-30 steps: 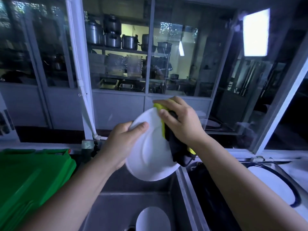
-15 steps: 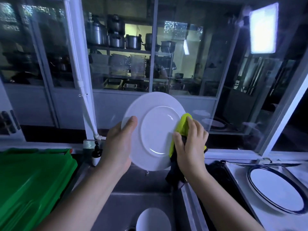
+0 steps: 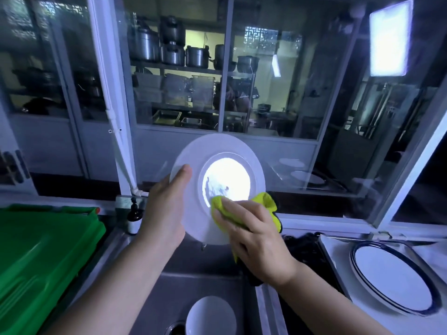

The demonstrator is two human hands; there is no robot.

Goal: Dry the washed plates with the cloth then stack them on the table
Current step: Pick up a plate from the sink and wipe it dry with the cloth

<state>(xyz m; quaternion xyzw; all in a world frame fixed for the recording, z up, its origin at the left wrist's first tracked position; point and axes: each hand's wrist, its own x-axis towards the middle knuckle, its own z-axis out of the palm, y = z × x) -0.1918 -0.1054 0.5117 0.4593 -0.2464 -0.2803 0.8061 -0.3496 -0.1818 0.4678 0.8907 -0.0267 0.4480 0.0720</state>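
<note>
One white plate (image 3: 217,151) is held upright at mid-frame, its rim in the grip of the left hand (image 3: 167,209). The yellow cloth (image 3: 266,201), clutched in the grip of the right hand (image 3: 254,238), is now pressed low on the plate's face, no longer at its right edge. The plate's centre is lost to glare and the right thumb is hidden.

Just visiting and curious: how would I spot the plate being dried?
Find the steel sink at bottom centre. Above it, the left hand holds up a plain white plate while the right hand holds a yellow cloth against it. Unlike the blue-rimmed plates at right and the dish lying in the sink, it is held in the air.
</note>
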